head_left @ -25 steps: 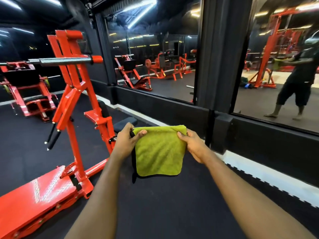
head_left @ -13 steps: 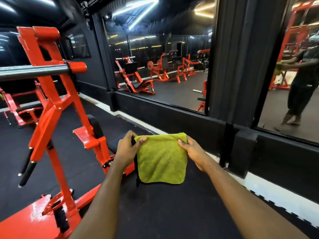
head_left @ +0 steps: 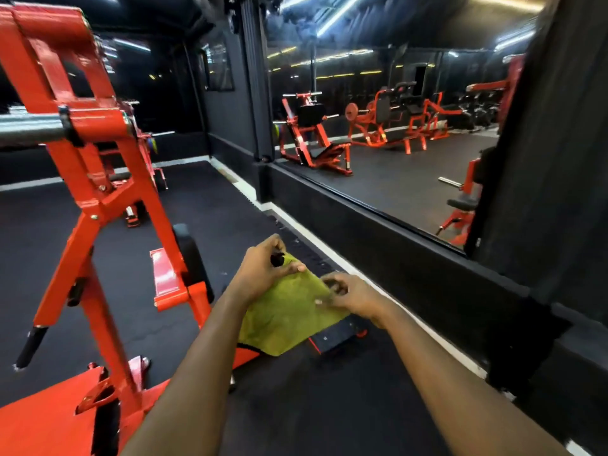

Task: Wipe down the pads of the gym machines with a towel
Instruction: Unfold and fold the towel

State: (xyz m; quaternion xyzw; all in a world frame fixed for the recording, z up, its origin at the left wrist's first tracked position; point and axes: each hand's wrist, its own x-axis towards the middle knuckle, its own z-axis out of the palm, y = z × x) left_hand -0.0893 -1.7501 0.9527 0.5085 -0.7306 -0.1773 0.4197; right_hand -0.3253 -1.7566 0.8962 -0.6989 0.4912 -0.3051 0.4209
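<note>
Black rubber gym floor (head_left: pixel 329 406) underfoot, mirror wall (head_left: pixel 411 179) along its right edge. Nearest, two hands: left hand (head_left: pixel 263 271) pinching the upper corner of one yellow-green towel (head_left: pixel 289 320), right hand (head_left: pixel 357 296) with fingers curled on its right edge, blurred but seemingly gripping too. Towel draped low over a black seat pad (head_left: pixel 335 337), close to the floor's mirror-side edge. Probably the very start: cloth laid against the first pad, no stroke judged complete. Left to do: that pad, one upright black back pad (head_left: pixel 192 258) beyond it on the red machine (head_left: pixel 108 205), then others. Counted: one towel, two pads within reach, one machine close by, at least two reflected machines (head_left: pixel 312 133) farthest off.
</note>
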